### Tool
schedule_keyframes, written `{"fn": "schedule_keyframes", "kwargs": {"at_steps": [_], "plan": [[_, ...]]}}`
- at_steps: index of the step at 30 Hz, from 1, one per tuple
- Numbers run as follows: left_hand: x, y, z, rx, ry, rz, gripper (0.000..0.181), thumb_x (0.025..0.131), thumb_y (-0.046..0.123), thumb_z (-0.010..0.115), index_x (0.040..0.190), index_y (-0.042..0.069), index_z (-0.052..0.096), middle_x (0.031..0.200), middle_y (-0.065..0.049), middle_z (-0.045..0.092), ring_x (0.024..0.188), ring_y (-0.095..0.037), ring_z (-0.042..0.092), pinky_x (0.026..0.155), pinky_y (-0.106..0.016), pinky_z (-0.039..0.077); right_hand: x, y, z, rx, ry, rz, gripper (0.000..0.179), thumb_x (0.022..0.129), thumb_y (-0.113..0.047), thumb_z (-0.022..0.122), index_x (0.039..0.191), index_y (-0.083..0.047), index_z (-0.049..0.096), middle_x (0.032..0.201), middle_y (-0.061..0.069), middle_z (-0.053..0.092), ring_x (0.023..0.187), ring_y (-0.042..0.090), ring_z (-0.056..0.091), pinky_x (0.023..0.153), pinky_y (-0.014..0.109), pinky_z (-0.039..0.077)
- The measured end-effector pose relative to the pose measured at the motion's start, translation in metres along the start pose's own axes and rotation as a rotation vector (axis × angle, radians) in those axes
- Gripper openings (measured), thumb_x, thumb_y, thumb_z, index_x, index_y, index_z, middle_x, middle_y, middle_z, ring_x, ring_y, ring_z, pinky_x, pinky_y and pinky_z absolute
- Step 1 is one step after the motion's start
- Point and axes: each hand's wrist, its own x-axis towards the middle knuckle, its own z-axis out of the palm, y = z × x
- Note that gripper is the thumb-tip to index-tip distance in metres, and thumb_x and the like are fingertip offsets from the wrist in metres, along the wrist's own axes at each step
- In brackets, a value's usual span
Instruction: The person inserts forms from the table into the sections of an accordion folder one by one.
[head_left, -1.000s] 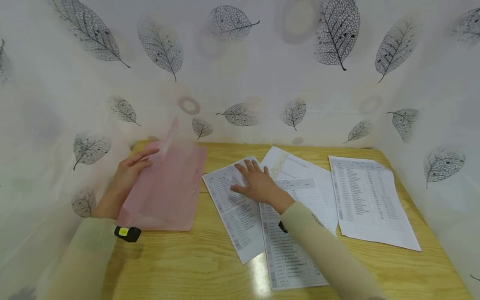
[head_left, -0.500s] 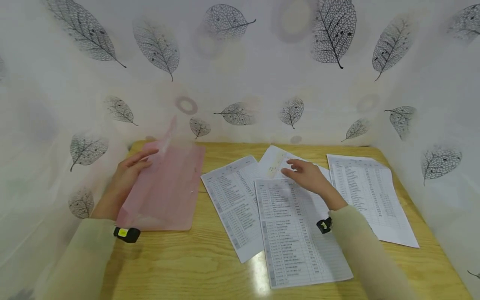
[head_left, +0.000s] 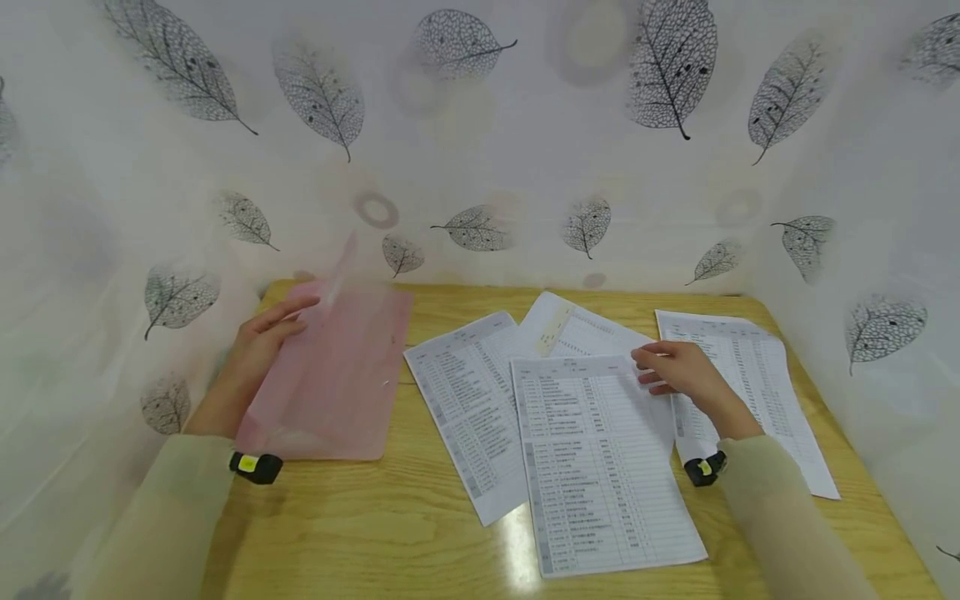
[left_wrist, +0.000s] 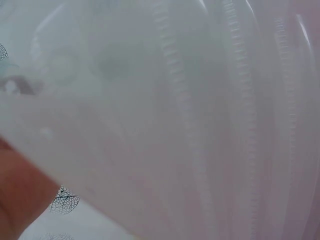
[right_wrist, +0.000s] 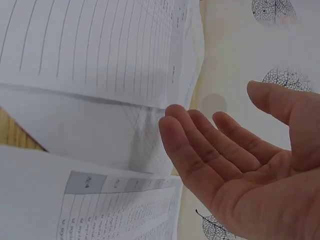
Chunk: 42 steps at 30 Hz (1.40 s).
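Note:
On the left of the head view, my left hand [head_left: 255, 346] holds up the translucent cover of a pink plastic folder [head_left: 352, 383], which lies on the table. Several clear layers with ribbed seams [left_wrist: 245, 100] fill the left wrist view, and part of the hand shows at its edge. My right hand [head_left: 686, 375] hovers at the top right corner of a printed sheet [head_left: 600, 467]. In the right wrist view its thumb stands apart from the loosely bent fingers [right_wrist: 175, 140], with nothing between them. Whether the fingertips touch the paper I cannot tell.
Another printed sheet [head_left: 465, 400] lies left of the front one. Behind it is a sheet with a yellowish strip [head_left: 555, 327], partly covered. A further sheet [head_left: 757, 400] lies at the right. Leaf-patterned cloth [head_left: 480, 150] encloses the wooden table [head_left: 360, 525].
My right hand has moved rightward from above the left sheet, across the papers, to the front sheet's top right corner. The left hand and folder cover have stayed in place.

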Motion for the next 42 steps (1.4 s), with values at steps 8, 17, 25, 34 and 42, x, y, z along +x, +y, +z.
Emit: {"fn": "schedule_keyframes", "kwargs": {"at_steps": [8,17,25,34,42], "plan": [[0.000,-0.001,-0.001,-0.061,0.022,0.021,0.043,0.107,0.017,0.060,0.150,0.013,0.060,0.134,0.028,0.061,0.154,-0.017,0.036,0.099,-0.006,0.039,0.002,0.014,-0.004,0.035,-0.062,0.083,0.068,0.106,-0.044,0.059,0.146,0.010,0.051,0.127,0.026,0.071,0.097,0.020,0.075,0.084,0.036,0.062],[-0.001,0.000,-0.002,-0.013,0.004,0.012,0.045,0.109,0.021,0.058,0.153,0.014,0.057,0.145,0.025,0.055,0.159,-0.034,0.028,0.098,-0.005,0.039,0.004,0.023,-0.004,0.039,-0.068,0.116,0.069,0.106,-0.045,0.059,0.146,0.009,0.050,0.124,0.024,0.072,0.091,0.017,0.074,0.081,0.035,0.062],[-0.001,-0.001,-0.002,-0.011,0.002,0.013,0.044,0.109,0.020,0.057,0.153,0.014,0.057,0.151,0.020,0.054,0.159,-0.033,0.029,0.098,-0.006,0.040,0.007,0.030,-0.003,0.047,-0.079,0.143,0.066,0.104,-0.042,0.063,0.144,0.009,0.053,0.116,0.016,0.075,0.086,0.015,0.074,0.077,0.033,0.061],[-0.001,0.001,-0.001,-0.044,0.004,0.019,0.043,0.108,0.018,0.059,0.151,0.015,0.060,0.140,0.029,0.056,0.160,-0.031,0.028,0.099,-0.006,0.039,0.013,0.031,0.003,-0.001,-0.062,0.150,0.056,0.094,-0.035,0.079,0.135,0.001,0.065,0.081,-0.003,0.073,0.068,0.012,0.063,0.062,0.031,0.053],[0.000,0.002,-0.001,-0.036,0.010,-0.016,0.044,0.108,0.022,0.060,0.152,0.017,0.059,0.148,0.024,0.055,0.160,-0.034,0.027,0.098,-0.005,0.039,0.014,0.027,0.008,-0.037,-0.079,0.151,0.052,0.092,-0.031,0.081,0.130,0.002,0.068,0.073,-0.001,0.067,0.066,0.014,0.059,0.060,0.030,0.049]]}}
